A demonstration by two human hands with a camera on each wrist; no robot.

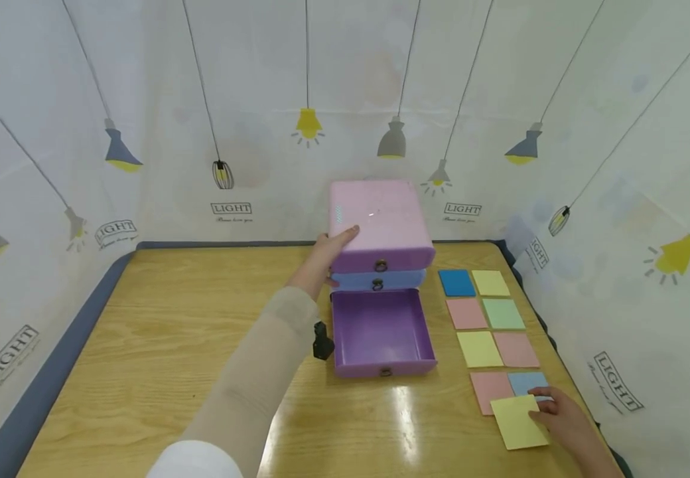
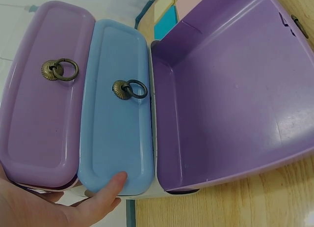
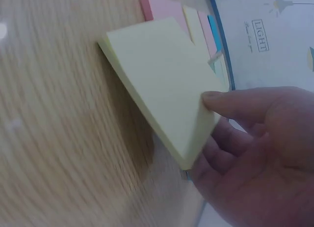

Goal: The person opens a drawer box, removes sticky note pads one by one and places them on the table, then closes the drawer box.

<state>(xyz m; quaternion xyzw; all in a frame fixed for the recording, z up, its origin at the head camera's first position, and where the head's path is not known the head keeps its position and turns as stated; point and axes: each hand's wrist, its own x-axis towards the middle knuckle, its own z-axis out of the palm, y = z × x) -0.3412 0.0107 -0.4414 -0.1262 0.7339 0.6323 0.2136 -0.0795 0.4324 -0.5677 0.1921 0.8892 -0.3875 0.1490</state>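
A small drawer unit has a pink top. Its purple top drawer and blue middle drawer are closed, while the purple bottom drawer is pulled out with nothing in it. My left hand rests on the unit's left side, thumb on the top; in the left wrist view, a straight finger touches the blue drawer's front. My right hand pinches a yellow sticky note pad by its edge, thumb on its face. In the right wrist view the pad is tilted above the table.
Right of the drawers, several sticky note pads lie in two columns, among them a dark blue one, a green one and a light blue one. A lamp-patterned curtain surrounds the wooden table.
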